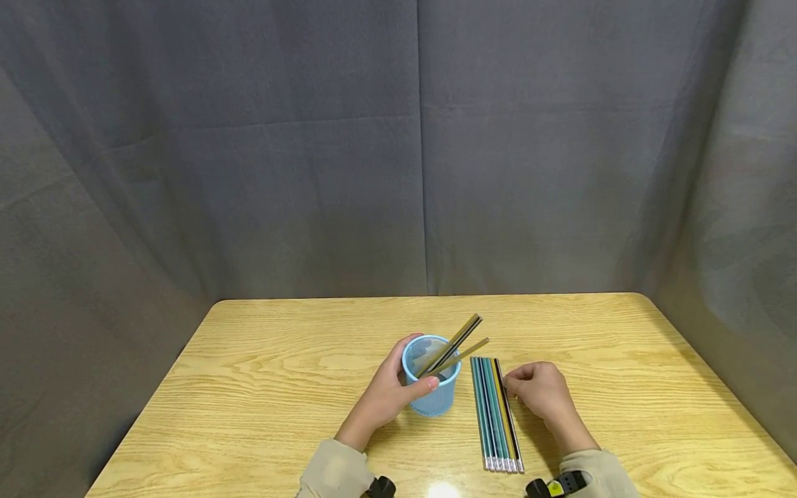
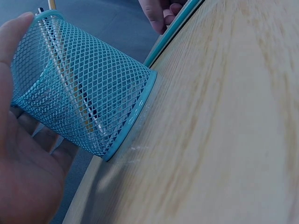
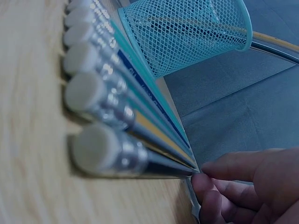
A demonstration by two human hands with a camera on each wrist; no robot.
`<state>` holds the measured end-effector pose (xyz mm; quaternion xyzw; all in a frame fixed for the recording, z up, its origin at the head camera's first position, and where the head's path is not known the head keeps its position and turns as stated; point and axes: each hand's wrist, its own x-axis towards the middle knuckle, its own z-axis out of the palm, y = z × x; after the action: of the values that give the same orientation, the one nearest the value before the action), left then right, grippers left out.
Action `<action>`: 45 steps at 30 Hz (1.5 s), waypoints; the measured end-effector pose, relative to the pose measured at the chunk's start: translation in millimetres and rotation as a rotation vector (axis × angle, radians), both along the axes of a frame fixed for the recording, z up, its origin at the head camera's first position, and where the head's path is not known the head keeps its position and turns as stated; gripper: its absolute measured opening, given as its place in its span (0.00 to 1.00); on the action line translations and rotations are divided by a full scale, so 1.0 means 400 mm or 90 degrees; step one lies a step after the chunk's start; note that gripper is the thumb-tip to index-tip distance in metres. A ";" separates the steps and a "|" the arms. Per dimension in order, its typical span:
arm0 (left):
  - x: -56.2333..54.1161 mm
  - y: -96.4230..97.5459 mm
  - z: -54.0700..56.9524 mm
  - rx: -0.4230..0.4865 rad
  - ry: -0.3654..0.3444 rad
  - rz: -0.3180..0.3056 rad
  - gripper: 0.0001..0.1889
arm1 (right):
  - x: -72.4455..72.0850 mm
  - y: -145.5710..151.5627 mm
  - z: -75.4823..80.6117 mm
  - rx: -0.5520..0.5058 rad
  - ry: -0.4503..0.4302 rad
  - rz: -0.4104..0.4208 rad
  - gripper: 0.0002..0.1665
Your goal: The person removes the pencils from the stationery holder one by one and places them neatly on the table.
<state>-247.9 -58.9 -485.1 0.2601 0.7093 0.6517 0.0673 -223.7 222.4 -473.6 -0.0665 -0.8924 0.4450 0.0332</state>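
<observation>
A light blue mesh pencil cup point(image 1: 436, 400) stands on the table, several pencils point(image 1: 459, 343) leaning to the right inside it. My left hand point(image 1: 387, 395) holds the cup from its left side, thumb across the near rim and fingers round the back. To the cup's right lies a tidy row of teal, dark blue, yellow-and-black and black pencils point(image 1: 484, 415), white erasers facing me. At the row's right edge my right hand point(image 1: 543, 391) pinches the far end of the black pencil point(image 3: 163, 169) between thumb and fingertips. That pencil still lies along its neighbours.
The wooden table point(image 1: 274, 387) extends to both sides and behind the cup. Grey curtains point(image 1: 311, 173) hang along its back and sides. Dark straps point(image 1: 569, 482) with devices sit at both wrists, over light sleeves point(image 1: 336, 470).
</observation>
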 end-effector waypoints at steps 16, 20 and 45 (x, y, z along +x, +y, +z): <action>-0.001 0.000 -0.002 -0.001 0.003 0.000 0.39 | -0.001 -0.003 0.002 -0.058 -0.011 -0.004 0.07; 0.000 0.000 -0.001 -0.002 0.002 0.003 0.38 | 0.000 -0.005 0.005 -0.078 -0.009 -0.003 0.08; 0.000 0.000 0.003 0.000 0.003 -0.001 0.37 | 0.000 -0.013 0.041 -0.143 0.047 -0.002 0.11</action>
<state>-247.8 -59.0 -483.9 0.2621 0.7093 0.6510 0.0657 -223.8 217.1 -457.3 -0.0550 -0.8351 0.5441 0.0592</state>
